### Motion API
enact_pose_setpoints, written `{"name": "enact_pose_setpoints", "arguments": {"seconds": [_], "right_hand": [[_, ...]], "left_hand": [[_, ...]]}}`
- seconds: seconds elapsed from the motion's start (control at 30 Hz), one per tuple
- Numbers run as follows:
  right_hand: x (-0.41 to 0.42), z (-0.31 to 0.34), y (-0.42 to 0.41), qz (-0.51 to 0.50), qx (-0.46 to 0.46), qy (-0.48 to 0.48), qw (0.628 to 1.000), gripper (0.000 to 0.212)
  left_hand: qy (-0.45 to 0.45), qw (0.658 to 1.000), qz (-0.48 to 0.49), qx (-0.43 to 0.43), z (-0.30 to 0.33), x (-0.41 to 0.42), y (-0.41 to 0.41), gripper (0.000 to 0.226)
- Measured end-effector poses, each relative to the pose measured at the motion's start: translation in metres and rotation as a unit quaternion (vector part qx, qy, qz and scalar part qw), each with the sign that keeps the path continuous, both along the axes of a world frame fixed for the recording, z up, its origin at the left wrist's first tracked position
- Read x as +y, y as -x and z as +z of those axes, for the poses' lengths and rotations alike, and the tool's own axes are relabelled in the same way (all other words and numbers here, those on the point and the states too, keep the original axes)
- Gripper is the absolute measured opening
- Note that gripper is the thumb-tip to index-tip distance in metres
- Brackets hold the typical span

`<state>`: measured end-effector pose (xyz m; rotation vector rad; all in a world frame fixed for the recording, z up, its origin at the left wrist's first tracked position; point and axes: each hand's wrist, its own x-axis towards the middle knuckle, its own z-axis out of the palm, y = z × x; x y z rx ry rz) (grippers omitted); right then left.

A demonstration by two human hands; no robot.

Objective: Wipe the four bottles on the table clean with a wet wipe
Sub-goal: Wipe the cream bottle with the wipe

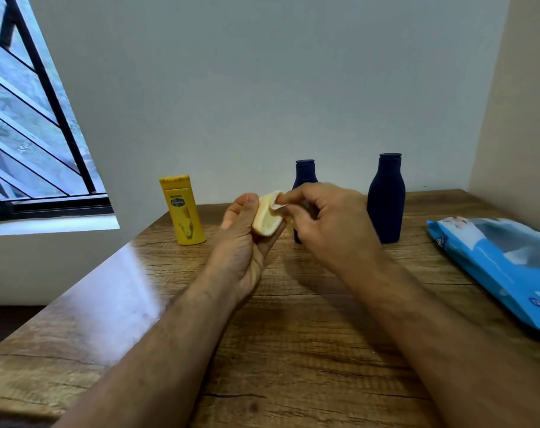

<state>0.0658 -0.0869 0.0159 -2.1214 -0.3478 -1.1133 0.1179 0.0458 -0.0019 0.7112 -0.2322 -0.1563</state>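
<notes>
Standing leftmost on the wooden table [293, 350] is a yellow bottle [183, 210]. The left hand [243, 242] is gripping a cream bottle [267, 218] above the table, while the right hand [322, 219] is pinching a wet wipe [278, 206] against it, half hiding one dark blue bottle [305, 173]. Another blue bottle [386, 199] and the cut-off wipes pack [494, 257] are sitting rightward.

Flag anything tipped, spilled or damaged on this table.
Nothing stands out. The yellow bottle and both dark blue bottles stand upright, the wipes pack lies flat, and the left hand holds the pale bottle for wiping.
</notes>
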Motion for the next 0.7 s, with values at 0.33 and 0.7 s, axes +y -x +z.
{"name": "enact_pose_setpoints", "arguments": {"seconds": [0.33, 0.7], "right_hand": [[0.004, -0.002, 0.003, 0.043, 0.05, 0.1, 0.993, 0.018], [-0.001, 0.002, -0.001, -0.039, -0.071, -0.042, 0.996, 0.022]], "left_hand": [[-0.007, 1.0, 0.017, -0.005, -0.002, 0.003, -0.001, 0.032], [0.011, 0.997, 0.079, -0.002, 0.003, 0.001, 0.001, 0.026]]}}
